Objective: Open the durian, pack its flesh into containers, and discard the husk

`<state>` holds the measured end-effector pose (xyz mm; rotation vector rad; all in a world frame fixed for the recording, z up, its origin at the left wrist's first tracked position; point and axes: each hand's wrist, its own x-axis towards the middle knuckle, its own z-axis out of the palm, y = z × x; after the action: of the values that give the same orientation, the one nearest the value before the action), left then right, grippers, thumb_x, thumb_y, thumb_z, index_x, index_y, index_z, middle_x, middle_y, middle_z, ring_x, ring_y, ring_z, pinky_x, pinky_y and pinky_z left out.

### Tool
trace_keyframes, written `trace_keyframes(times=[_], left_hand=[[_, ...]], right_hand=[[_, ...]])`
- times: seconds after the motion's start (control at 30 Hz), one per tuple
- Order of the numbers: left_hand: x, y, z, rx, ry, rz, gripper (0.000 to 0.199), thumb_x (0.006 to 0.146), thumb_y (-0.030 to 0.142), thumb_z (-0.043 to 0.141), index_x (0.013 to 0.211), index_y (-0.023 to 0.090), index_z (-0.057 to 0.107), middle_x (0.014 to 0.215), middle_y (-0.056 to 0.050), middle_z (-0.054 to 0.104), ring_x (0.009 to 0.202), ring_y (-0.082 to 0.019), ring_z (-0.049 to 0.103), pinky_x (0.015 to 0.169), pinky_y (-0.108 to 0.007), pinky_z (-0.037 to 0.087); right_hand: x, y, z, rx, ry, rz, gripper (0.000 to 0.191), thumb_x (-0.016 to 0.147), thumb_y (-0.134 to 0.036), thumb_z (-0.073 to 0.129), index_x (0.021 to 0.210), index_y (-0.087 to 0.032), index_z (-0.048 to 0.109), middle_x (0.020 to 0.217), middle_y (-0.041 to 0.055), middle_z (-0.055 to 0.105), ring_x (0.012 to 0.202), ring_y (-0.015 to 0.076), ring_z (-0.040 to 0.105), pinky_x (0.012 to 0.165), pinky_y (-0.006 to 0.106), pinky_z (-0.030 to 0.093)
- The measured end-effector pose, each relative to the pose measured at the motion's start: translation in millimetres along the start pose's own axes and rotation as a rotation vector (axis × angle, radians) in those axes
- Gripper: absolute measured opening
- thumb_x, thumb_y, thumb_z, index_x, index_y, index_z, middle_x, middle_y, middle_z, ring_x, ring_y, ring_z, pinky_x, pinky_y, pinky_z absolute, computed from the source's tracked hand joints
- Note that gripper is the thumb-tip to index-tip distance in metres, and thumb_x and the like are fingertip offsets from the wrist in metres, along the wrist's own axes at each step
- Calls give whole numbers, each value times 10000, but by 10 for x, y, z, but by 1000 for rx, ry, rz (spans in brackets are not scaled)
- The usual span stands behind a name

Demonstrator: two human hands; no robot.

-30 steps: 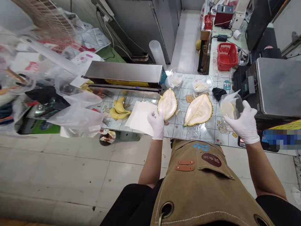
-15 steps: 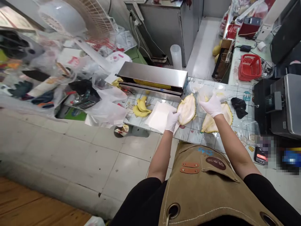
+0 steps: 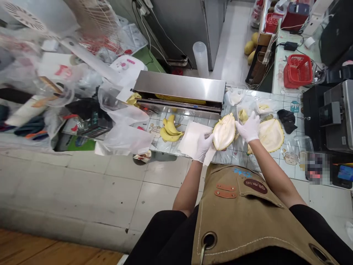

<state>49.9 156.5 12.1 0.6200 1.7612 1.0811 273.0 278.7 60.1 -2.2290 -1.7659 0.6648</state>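
I stand at a shop counter (image 3: 228,157) printed with cartoon tiles, looking down past my canvas apron (image 3: 234,206) at the pale tiled floor (image 3: 82,184). Across the far edge of the counter lies a long stainless steel heat sealer (image 3: 179,86). To my right stands a metal weighing scale (image 3: 338,114), and beyond the counter a red plastic basket (image 3: 299,70) sits on a second bench. To my left, a heap of clear plastic bags (image 3: 125,134) spills towards me beneath a blurred electric fan (image 3: 93,25).

On the counter in front of me, a stack of white paper sheets (image 3: 194,140) lies beside a bunch of small bananas (image 3: 170,129). Two durian husk halves rest near the middle. The first durian husk half (image 3: 224,131) lies under my hands, its creamy inside facing up, and the second durian husk half (image 3: 271,135) lies just to its right. Beyond them are a clear container with pale durian flesh (image 3: 263,107) and a black cloth (image 3: 287,120). So far, some flesh sits packed in plastic, and no sealed pack is visible.

My left hand (image 3: 203,147), in a white disposable glove, cups the near edge of the first half, with its fingers (image 3: 207,141) curled against the spiky rind. My gloved right hand (image 3: 249,128) hovers just beside it, fingers (image 3: 255,121) spread wide, next to a small lump of yellow durian flesh (image 3: 243,116).
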Motion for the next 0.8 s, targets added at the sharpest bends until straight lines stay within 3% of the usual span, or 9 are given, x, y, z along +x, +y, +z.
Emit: trace_keyframes(times=[0.07,0.13,0.17,0.27,0.33,0.4,0.5,0.6,0.8], left_hand=[[23,10,-240,75,66,50,400,872,405,807,1171,157,712,1249,-174,792,1172,-307,748,1073,-436,579],[57,-15,-585,278,209,102,383,897,392,788,1201,174,704,1307,-177,767,1238,-328,720,1137,-453,536],[69,-44,-768,410,271,118,386,901,382,783,1217,175,701,1331,-191,751,1292,-356,693,1178,-476,502],[55,-174,-1193,769,319,105,511,880,401,810,1291,128,680,1395,-285,685,1421,-470,587,1252,-562,397],[23,-263,-1297,877,283,70,666,845,438,848,1372,88,638,1421,-331,651,1416,-506,571,1233,-572,395],[8,-327,-1287,880,261,45,783,799,465,891,1419,84,601,1433,-337,646,1402,-504,581,1199,-542,418],[55,-367,-1242,777,261,5,800,722,473,947,1355,106,622,1390,-320,686,1377,-488,614,1146,-496,453],[156,-355,-1298,647,186,-95,637,716,451,944,1207,132,691,1294,-291,752,1268,-463,702,1052,-457,501],[204,-221,-1419,321,-14,-120,333,694,285,899,994,181,797,1070,-161,830,1120,-417,764,971,-431,565]], right_hand=[[-292,108,-92,84,69,-88,1015,890,-580,750,1665,-31,391,1682,361,408,1594,464,400,1299,625,375],[-683,228,-173,239,55,-138,784,954,-543,665,1588,-104,521,1582,276,576,1504,398,531,1266,572,453],[-889,280,-186,335,-25,-136,649,977,-538,631,1497,-150,613,1440,221,688,1373,370,636,1210,548,515],[-1412,343,-52,596,-520,-57,426,946,-561,695,1215,-238,763,1134,120,802,1068,325,762,983,486,653],[-1618,273,167,699,-805,107,410,859,-525,810,1150,-238,769,1134,121,810,1028,321,784,855,441,683],[-1712,128,433,764,-930,290,435,788,-457,884,1133,-228,751,1203,138,810,1076,318,795,811,404,688],[-1742,-108,807,811,-888,447,347,768,-369,874,1044,-227,719,1189,128,823,1131,295,799,860,381,682],[-1759,-240,1071,815,-786,477,230,773,-328,813,925,-241,663,1051,94,829,1063,265,810,879,358,666],[-1827,-309,1285,813,-661,433,322,703,-371,848,788,-271,554,783,36,734,864,244,774,768,318,629]])
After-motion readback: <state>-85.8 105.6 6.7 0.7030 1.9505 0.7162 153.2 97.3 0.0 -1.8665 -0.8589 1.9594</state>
